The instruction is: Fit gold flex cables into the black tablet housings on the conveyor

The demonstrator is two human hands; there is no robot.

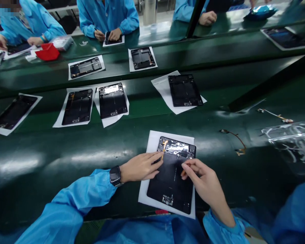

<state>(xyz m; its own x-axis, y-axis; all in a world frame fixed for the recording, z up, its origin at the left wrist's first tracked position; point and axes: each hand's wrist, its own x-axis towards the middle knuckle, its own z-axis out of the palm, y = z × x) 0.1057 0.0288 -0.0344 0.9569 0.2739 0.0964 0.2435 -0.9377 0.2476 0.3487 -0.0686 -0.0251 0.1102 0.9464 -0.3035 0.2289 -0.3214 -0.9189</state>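
Note:
A black tablet back panel lies open-side up on a white sheet on the green belt in front of me. My left hand, with a black watch on the wrist, rests flat on the panel's left edge, fingers stretched toward an orange flex strip near the top. My right hand hovers over the panel's right side, its fingers pinched on a thin stick-like tool whose tip touches the panel.
Several more black panels on white sheets lie further up the green belt. Loose orange flex cables and a clear plastic tray sit at right. People in blue coats work across the belt, beside a red tray.

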